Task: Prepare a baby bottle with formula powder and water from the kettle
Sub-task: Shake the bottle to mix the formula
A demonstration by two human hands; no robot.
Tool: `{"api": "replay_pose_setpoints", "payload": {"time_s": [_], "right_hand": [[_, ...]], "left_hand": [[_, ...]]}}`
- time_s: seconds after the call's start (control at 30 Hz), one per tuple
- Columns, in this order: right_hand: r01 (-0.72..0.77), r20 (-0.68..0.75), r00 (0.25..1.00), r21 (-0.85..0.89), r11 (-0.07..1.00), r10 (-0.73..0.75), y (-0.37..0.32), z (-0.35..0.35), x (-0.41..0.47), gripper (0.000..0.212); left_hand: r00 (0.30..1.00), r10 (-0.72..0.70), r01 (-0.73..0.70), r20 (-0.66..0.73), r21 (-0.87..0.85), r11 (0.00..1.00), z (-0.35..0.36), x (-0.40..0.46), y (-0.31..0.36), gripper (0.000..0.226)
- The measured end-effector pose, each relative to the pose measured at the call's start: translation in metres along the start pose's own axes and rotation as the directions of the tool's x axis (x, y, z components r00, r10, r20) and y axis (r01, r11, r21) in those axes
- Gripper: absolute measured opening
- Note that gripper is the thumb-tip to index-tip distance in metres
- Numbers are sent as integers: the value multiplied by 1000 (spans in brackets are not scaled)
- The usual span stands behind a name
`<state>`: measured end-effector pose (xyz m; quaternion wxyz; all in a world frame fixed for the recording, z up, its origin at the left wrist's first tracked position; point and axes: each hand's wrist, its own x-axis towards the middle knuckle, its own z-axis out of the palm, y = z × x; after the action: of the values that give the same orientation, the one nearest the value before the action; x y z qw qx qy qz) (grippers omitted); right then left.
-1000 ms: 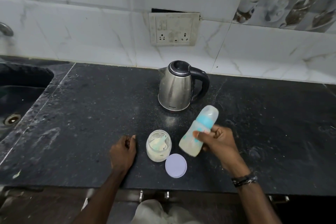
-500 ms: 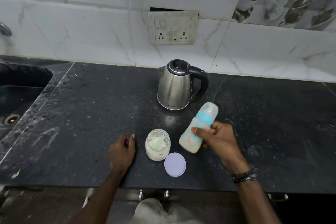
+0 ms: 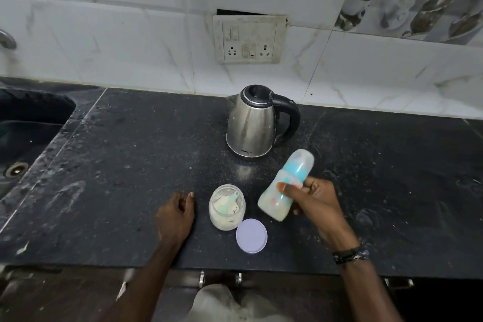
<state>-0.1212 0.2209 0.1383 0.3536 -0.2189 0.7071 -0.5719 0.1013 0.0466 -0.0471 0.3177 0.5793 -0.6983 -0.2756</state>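
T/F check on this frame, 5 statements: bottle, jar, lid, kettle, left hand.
1. The right hand holds the baby bottle tilted, off the counter. True.
2. The formula jar has its lid screwed on. False: the jar is open, a scoop shows inside, and the purple lid lies flat on the counter beside it.
3. The kettle stands upright behind the jar, lid closed. True.
4. The left hand grips the jar. False: it rests on the counter to the jar's left, apart from it.
5. The bottle has no cap on. False: a translucent cap covers its top, above the blue collar.
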Motion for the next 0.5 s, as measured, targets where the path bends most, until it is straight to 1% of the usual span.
{"api": "replay_pose_setpoints", "payload": {"time_s": [0.03,0.07,0.1,0.17,0.2,0.23,0.27,0.3,0.33,0.4,0.43,0.47,0.5], "right_hand": [[6,54,999,-40,999,-4,1,0,-1,16],[23,94,995,-17,1000,-21,2,1,-4,16],[33,84,996,62,998,-38,1,2,-6,17],[25,-4,1000,199,980,-25,1,3,-4,17],[13,-43,999,173,985,-6,1,2,-1,17],[0,-37,999,86,996,3,1,2,0,16],[-2,0,1000,22,1000,2,2,2,0,15],[7,54,999,13,1000,-8,2,2,-2,16],[24,78,997,74,997,-30,3,3,-4,18],[20,24,999,219,976,-26,2,5,-5,20],[8,-20,1000,218,976,-4,1,3,-2,18],[-1,-42,999,126,992,7,2,2,0,15],[-11,-27,1000,37,999,12,2,2,1,13]], "left_hand": [[1000,-1,1,1,3,1000,0,0,0,32],[1000,2,-2,5,5,1000,-1,0,1,33],[1000,6,-6,10,5,1000,-1,0,2,32],[1000,1,-1,12,6,1000,-1,0,2,32],[1000,-3,3,9,7,1000,0,0,1,32],[1000,-6,6,4,8,1000,0,0,0,32],[1000,-9,9,1,6,1000,0,0,-1,32],[1000,-10,10,4,2,1000,0,1,-1,32],[1000,-8,8,6,0,1000,0,1,0,32],[1000,-3,3,9,1,1000,0,1,0,32],[1000,-1,1,4,0,1000,0,0,0,32],[1000,3,-3,-4,-1,1000,0,0,0,32],[1000,7,-7,-11,-1,1000,0,0,0,32]]}}
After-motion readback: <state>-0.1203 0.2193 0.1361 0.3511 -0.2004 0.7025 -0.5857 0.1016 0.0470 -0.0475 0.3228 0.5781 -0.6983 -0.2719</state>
